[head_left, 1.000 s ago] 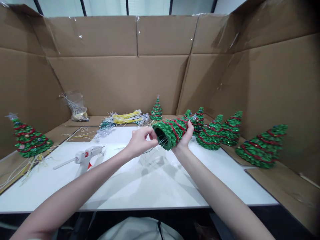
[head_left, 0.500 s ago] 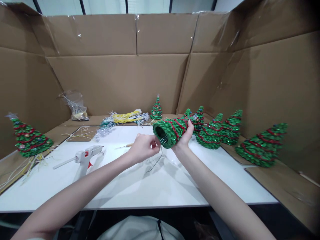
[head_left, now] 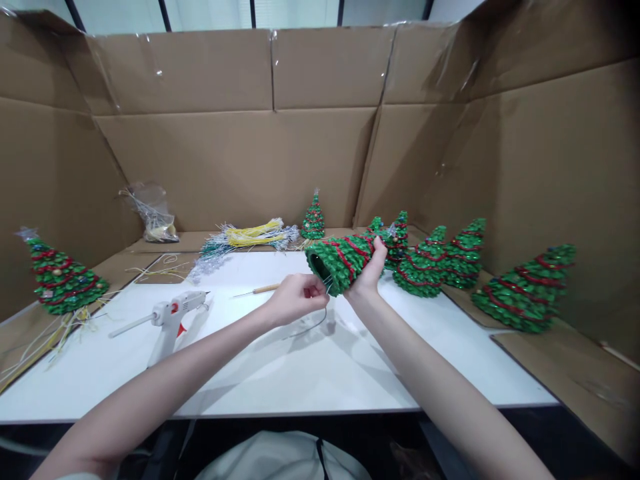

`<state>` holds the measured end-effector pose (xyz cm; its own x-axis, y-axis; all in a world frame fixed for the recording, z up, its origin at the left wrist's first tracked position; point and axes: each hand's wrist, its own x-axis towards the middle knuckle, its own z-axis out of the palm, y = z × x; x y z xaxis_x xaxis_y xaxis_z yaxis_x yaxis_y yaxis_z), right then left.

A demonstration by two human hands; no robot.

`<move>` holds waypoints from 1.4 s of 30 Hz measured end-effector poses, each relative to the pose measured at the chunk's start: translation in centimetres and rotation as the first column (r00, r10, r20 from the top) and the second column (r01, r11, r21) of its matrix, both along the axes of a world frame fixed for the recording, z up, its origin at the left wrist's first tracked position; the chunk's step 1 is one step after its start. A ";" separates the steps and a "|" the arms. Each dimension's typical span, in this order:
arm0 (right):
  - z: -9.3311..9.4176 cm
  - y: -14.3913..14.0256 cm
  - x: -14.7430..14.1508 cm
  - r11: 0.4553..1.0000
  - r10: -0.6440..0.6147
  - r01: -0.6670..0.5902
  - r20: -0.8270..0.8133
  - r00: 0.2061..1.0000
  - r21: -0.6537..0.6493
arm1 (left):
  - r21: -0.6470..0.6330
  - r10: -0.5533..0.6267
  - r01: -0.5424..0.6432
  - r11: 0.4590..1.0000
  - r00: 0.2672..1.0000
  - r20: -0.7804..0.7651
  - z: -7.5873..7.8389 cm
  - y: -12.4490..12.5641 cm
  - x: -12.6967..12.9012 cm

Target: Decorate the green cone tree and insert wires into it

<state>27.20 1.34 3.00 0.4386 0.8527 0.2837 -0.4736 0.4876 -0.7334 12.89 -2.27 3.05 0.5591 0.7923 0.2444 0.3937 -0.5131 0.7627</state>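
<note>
So the right hand (head_left: 369,275) is wrapped around a little green cone tree (head_left: 345,257) with red garland, holding it tipped on its side up off the white counter (head_left: 300,373), open base facing left toward the other hand. The left hand (head_left: 295,300) is pinched shut on a thin dark wire (head_left: 313,325) right at the rim of that base, and the wire droops in a curve below the fingers. Behind the left hand there's a thin pick with a wooden handle (head_left: 260,290) lying on the counter, and further left a white glue gun (head_left: 173,313). More finished trees (head_left: 435,261) are lined up along the right by the cardboard wall (head_left: 550,153), one tree (head_left: 63,279) sits far left, and a bundle of yellow and silver strands (head_left: 250,237) is at the back.
</note>
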 end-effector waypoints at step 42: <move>1.9 -2.6 -5.6 0.973 0.006 -0.152 0.671 -0.741 -0.176 | -0.228 -0.232 0.227 0.947 0.973 0.007 0.5 -8.3 -3.3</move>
